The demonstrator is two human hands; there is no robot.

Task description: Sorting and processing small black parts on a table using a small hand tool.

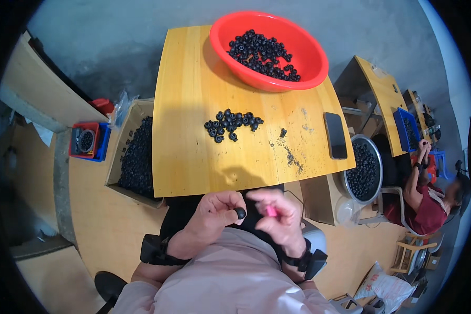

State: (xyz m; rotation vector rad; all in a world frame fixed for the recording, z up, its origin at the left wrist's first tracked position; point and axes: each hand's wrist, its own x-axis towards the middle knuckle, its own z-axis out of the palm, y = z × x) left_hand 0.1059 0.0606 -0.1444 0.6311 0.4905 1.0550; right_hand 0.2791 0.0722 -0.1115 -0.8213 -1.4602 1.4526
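Just below the near edge of the wooden table, my left hand pinches a small black rounded part between thumb and fingers. Close beside it on the right is my right hand, its thumb and index finger apart. A small bright pink object sits in the right hand's curled fingers; its kind is hard to make out. Ahead of both hands, a loose cluster of similar black parts lies on the tabletop.
A red basin of black parts stands at the table's far side. A phone lies near the right edge, with black crumbs beside it. A cardboard box and a metal bowl flank the table. Another person sits far right.
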